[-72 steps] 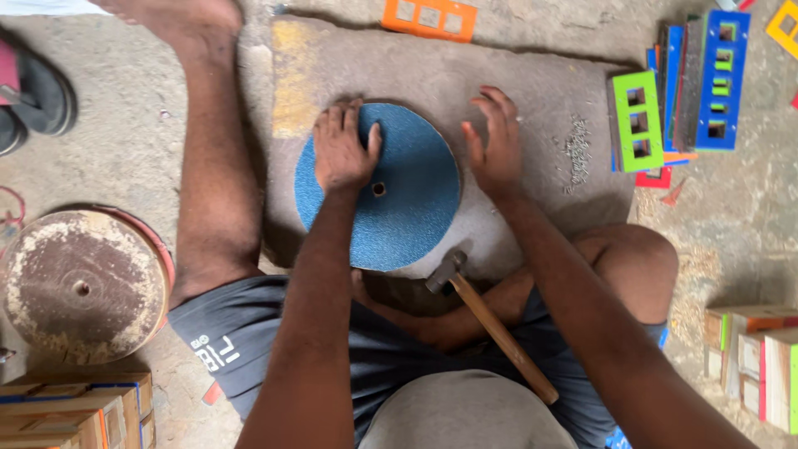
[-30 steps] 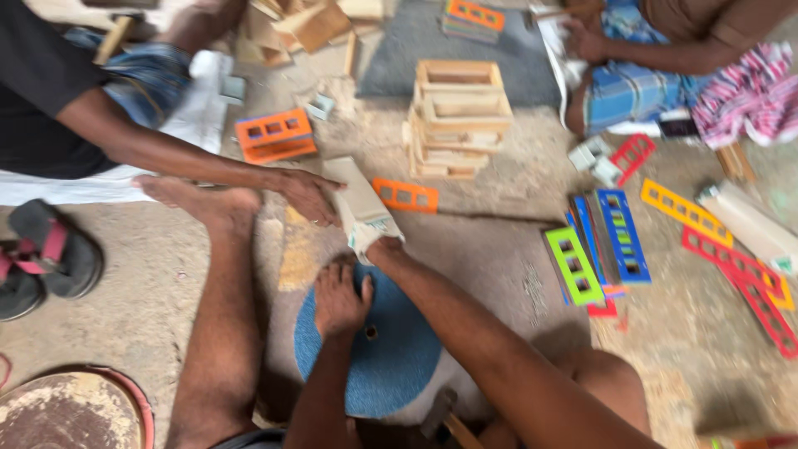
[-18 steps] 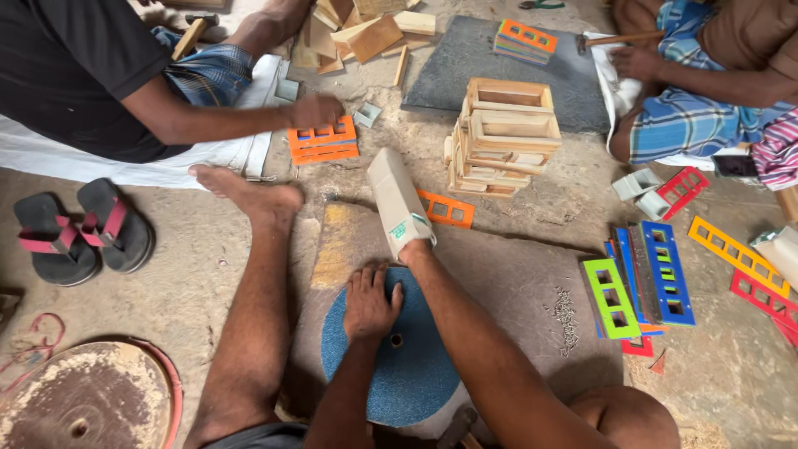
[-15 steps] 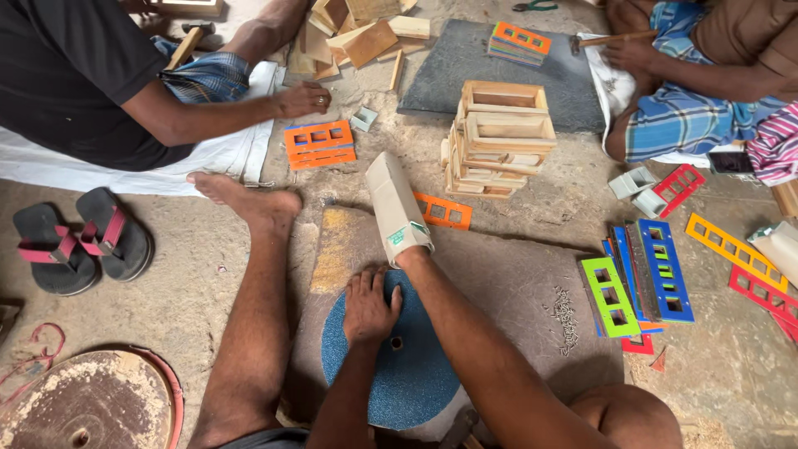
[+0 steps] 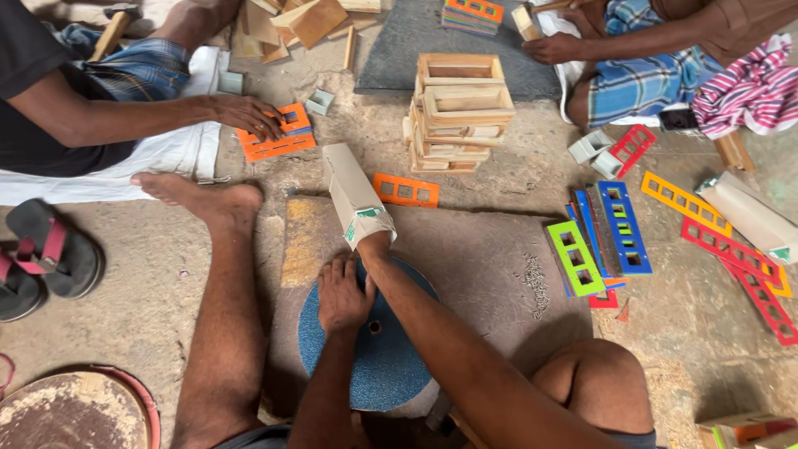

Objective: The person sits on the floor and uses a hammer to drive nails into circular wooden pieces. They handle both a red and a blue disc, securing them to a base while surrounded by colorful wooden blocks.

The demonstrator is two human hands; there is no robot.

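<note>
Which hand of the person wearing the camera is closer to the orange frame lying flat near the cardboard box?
The right hand: inside the cardboard box, just beside the orange frame. The left hand rests lower, on the blue disc.

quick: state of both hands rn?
Left hand: open, flat on the blue disc.
Right hand: inside the open end of the long cardboard box; grip cannot be told.

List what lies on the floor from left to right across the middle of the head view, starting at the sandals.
Sandals → bare foot → left hand on the blue disc → pile of small nails → green window frame → blue window frame → red frames.
</note>
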